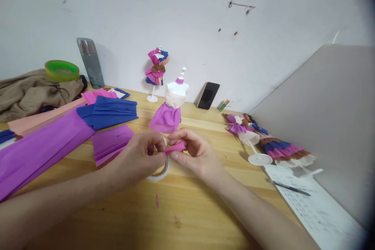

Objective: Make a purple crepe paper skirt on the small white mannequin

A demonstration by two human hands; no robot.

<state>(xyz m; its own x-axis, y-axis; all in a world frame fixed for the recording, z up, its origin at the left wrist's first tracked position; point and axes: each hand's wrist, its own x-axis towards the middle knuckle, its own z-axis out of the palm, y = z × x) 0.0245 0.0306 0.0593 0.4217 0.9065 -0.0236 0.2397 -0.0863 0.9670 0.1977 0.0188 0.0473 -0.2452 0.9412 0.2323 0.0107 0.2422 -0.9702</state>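
Observation:
Both hands meet over the middle of the wooden table [187, 211]. My left hand [140, 156] and my right hand [193, 152] each pinch an end of a small pink crepe paper strip [175, 148]. A roll of clear tape [160, 172] lies on the table just under my left fingers. Right behind the hands stands a small white mannequin [175, 93] wearing a purple crepe skirt [165, 119].
Folded purple [38, 148], blue [111, 111] and pink [96, 95] crepe sheets lie at the left. At the back are a second dressed mannequin [156, 72], a grey flask [90, 62], a phone [208, 95] and a green bowl [61, 70]. Dressed mannequins [263, 144] lie at right by a printed sheet [316, 211] and pen [290, 189].

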